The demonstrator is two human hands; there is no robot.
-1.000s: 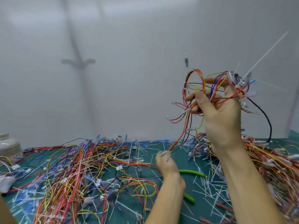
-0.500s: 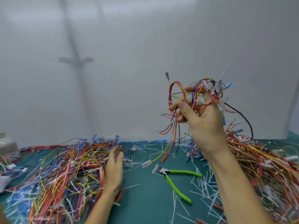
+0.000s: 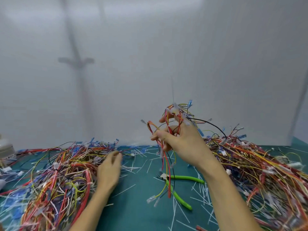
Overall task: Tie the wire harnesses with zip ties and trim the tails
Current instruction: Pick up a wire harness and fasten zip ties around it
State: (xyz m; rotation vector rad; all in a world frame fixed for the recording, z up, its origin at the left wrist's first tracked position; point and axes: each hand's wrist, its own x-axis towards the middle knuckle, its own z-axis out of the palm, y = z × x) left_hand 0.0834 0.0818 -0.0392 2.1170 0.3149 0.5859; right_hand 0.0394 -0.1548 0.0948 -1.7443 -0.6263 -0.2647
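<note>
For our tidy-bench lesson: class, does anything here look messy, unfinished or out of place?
Yes: cut white tie tails litter the green mat around the cutters, and the harness in the right hand has a long untrimmed tail sticking straight up.

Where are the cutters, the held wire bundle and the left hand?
cutters [image 3: 186, 177], head view, upper green handle.
wire bundle [image 3: 166, 112], head view, red wires at the top.
left hand [image 3: 109, 170], head view, back of the hand.
</note>
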